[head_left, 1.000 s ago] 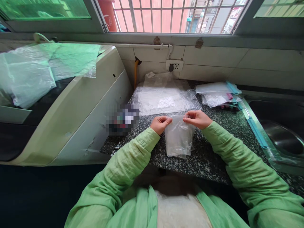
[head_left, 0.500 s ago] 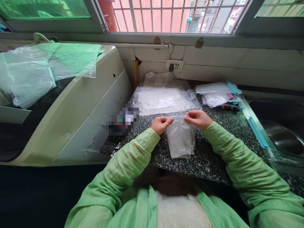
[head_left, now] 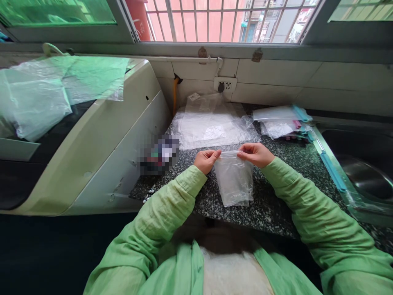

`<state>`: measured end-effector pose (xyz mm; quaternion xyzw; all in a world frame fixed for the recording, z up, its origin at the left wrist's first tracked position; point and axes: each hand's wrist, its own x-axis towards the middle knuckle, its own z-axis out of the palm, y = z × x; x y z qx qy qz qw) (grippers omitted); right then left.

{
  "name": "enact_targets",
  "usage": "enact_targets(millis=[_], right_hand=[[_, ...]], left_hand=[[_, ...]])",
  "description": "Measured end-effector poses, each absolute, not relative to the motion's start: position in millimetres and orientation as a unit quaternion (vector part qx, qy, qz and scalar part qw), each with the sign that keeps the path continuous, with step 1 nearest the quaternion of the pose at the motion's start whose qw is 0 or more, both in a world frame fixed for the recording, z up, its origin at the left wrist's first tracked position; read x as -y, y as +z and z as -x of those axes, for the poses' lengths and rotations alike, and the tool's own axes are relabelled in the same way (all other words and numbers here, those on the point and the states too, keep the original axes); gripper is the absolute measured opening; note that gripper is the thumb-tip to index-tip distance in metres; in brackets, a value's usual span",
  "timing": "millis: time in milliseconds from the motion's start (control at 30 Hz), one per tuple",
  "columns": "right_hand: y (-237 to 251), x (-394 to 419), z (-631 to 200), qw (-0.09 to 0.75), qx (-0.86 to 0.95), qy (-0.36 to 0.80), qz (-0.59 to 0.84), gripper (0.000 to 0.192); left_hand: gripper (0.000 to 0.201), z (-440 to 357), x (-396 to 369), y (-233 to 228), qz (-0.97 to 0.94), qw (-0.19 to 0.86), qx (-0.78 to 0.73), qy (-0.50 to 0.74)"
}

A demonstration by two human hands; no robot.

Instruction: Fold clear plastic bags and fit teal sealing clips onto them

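Observation:
Between my hands hangs a small clear plastic bag (head_left: 233, 180), its top edge stretched nearly level over the dark speckled counter. My left hand (head_left: 206, 161) pinches the bag's upper left corner between thumb and fingers. At the upper right, my right hand (head_left: 255, 154) grips the same edge in a pinch. The lower part of the bag droops, wrinkled, with what looks like more than one layer. Just beyond my hands, a stack of larger clear plastic bags (head_left: 211, 127) lies flat on the counter.
Bags with blue and pink slider strips (head_left: 282, 121) are piled at the back right, near the sink (head_left: 365, 164). On the left, a cream-coloured appliance (head_left: 123, 110) carries plastic sheets (head_left: 92, 76). A pixelated item (head_left: 159, 155) sits beside it. A socket (head_left: 225, 85) is on the tiled wall.
My left thumb and fingers have shifted slightly left along the bag's top edge, showing more of it. The bag hangs a little wider and lower. My right hand has barely moved.

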<state>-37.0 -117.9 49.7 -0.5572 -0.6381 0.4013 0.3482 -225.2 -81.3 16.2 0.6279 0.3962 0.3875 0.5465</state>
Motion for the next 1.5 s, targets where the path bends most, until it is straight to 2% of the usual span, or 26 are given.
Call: enact_targets(millis=[267, 467, 700, 967, 1167, 1333, 1500], right_hand=[[52, 120, 32, 0.346, 0.640, 0.404, 0.554, 0.044], [54, 122, 34, 0.311, 0.648, 0.447, 0.533, 0.041], [50, 122, 43, 0.269, 0.669, 0.447, 0.529, 0.043], [49, 121, 43, 0.289, 0.652, 0.452, 0.537, 0.043], [50, 121, 45, 0.341, 0.607, 0.462, 0.549, 0.046], [50, 122, 44, 0.327, 0.592, 0.499, 0.542, 0.044], [48, 121, 41, 0.321, 0.602, 0.482, 0.549, 0.035]], left_hand=[[0.051, 229, 82, 21, -0.656, 0.542, -0.365, 0.378], [0.057, 231, 82, 23, -0.679, 0.548, -0.336, 0.354], [0.043, 224, 86, 16, -0.713, 0.557, -0.296, 0.305], [0.039, 223, 86, 15, -0.714, 0.547, -0.301, 0.315], [0.035, 224, 84, 16, -0.694, 0.535, -0.327, 0.354], [0.033, 227, 82, 20, -0.679, 0.514, -0.355, 0.387], [0.032, 227, 82, 22, -0.671, 0.521, -0.358, 0.388]])
